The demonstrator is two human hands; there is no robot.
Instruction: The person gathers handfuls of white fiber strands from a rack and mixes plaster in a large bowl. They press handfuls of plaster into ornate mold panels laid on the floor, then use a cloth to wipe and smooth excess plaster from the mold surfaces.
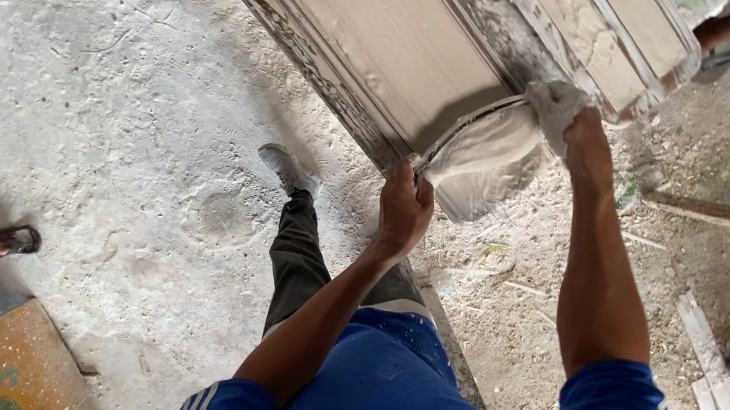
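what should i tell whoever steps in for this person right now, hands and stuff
Left hand: gripping the lower end of the white plaster-caked sack.
Right hand: clutching the sack's bunched top end.
The sack is pulled against the edge of the long pale moulded plaster panel, which leans over the dusty concrete floor.
Done: panel surface looks smooth and pale.
Left: cannot tell how much edge remains.
Nearby: another person's sandalled feet at left, wooden slats at right.
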